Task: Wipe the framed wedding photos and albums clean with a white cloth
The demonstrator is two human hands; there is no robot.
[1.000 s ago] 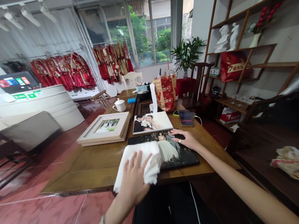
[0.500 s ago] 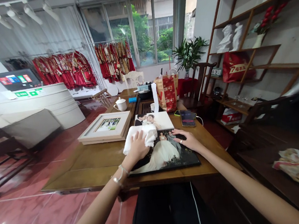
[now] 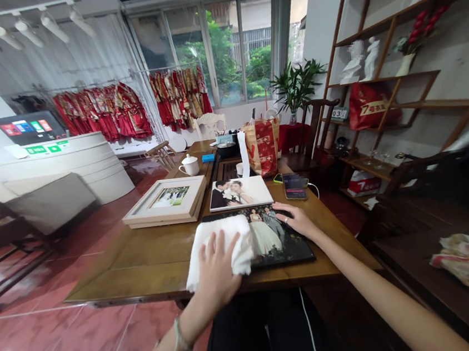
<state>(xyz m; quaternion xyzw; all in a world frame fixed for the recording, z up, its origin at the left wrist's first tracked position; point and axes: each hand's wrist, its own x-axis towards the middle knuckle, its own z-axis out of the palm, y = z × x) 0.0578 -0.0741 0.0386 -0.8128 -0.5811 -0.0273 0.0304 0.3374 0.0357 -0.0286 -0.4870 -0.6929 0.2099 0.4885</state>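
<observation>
My left hand (image 3: 218, 269) lies with fingers spread on a folded white cloth (image 3: 239, 245), pressing it over the left part of a dark wedding photo panel (image 3: 287, 252). The cloth overhangs the panel's left edge and hides much of the bride's dress. My right hand (image 3: 298, 219) rests at the panel's upper right edge, fingers outstretched, with a ring on one of them. Just beyond this panel is a lighter wedding photo panel (image 3: 256, 190), lying flat. Left of the panels, a pale framed photo (image 3: 164, 201) sits on what looks like another frame.
On the wooden table (image 3: 134, 258) stand a white lidded cup (image 3: 190, 165), a small blue box (image 3: 208, 158) and a red and tan paper bag (image 3: 265, 147). A phone (image 3: 295, 187) with a white cable lies at the right. Dark wooden chairs and a shelf flank the table.
My left hand and the cloth have moved toward me and down the panel, uncovering the lighter panel's lower left part. The right hand has barely shifted.
</observation>
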